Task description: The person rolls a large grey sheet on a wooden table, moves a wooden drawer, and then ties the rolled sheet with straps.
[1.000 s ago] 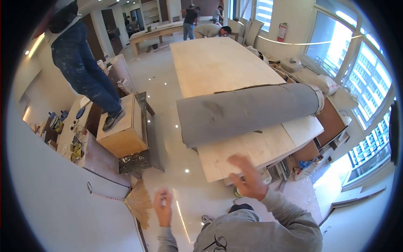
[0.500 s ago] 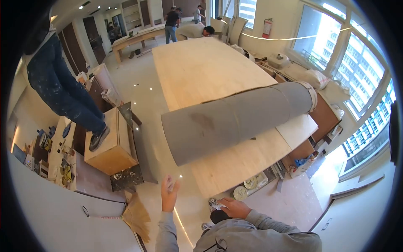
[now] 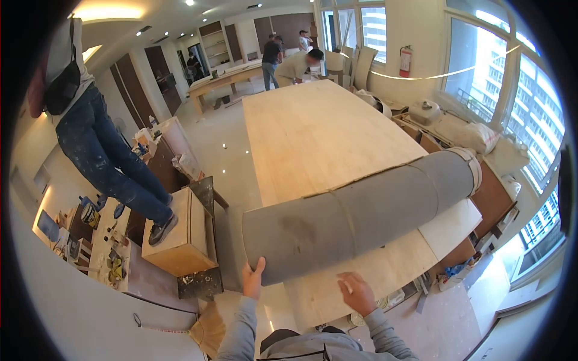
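A thick grey roll of sheet material [image 3: 361,210] lies slantwise across a large plywood sheet [image 3: 313,126], with a dark stain near its left end. My left hand [image 3: 253,280] is at the roll's near left end, thumb on the outer face and fingers around the edge, partly hidden. Over the near part of the plywood is my right hand [image 3: 358,293], fingers apart and holding nothing. It is a short way from the roll's lower side.
On the left, a person in paint-marked jeans [image 3: 108,150] stands on a wooden box [image 3: 180,243]. A broom [image 3: 208,331] lies near my left arm. Several people work at a far bench [image 3: 223,87]. Sacks [image 3: 481,137] and boards line the window side.
My left hand has come up to the roll's left end and taken hold of its edge. My right hand has moved from near my body forward over the plywood. The view has tilted up.
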`<action>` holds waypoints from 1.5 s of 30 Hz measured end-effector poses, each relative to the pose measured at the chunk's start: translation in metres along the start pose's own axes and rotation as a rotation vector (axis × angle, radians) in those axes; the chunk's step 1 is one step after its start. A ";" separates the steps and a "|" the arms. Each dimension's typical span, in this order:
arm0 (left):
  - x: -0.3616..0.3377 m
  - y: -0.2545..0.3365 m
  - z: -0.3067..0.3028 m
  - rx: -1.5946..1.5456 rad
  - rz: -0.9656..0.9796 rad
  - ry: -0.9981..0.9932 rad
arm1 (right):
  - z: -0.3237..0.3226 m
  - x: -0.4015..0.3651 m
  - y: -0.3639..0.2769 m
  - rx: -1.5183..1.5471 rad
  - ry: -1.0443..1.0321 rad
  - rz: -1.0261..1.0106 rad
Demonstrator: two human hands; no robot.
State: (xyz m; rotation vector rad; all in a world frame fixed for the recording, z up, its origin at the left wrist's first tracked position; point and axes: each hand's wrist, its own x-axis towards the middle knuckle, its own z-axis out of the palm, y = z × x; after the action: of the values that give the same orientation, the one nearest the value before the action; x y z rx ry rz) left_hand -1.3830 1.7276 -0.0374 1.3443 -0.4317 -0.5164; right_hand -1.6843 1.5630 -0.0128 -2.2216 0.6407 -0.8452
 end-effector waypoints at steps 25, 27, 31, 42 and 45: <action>-0.013 0.006 0.006 -0.111 -0.190 0.179 | -0.011 0.229 0.107 -0.609 0.316 -0.040; -0.020 0.009 0.015 -0.137 -0.162 0.106 | -0.024 0.233 0.105 -0.579 0.263 0.007; -0.037 0.007 0.005 -0.143 -0.146 0.060 | -0.020 0.219 0.095 -0.546 0.211 0.032; -0.073 -0.010 -0.015 -0.062 -0.196 0.040 | -0.038 0.181 0.078 -0.530 0.288 0.035; -0.095 -0.027 -0.038 0.338 -0.325 0.159 | -0.041 0.165 0.074 -0.561 0.308 0.034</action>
State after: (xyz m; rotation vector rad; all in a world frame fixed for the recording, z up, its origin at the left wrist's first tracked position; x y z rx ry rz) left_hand -1.4415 1.8098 -0.0703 1.7832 -0.1719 -0.6164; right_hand -1.6179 1.3926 0.0209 -2.5768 1.1783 -1.1045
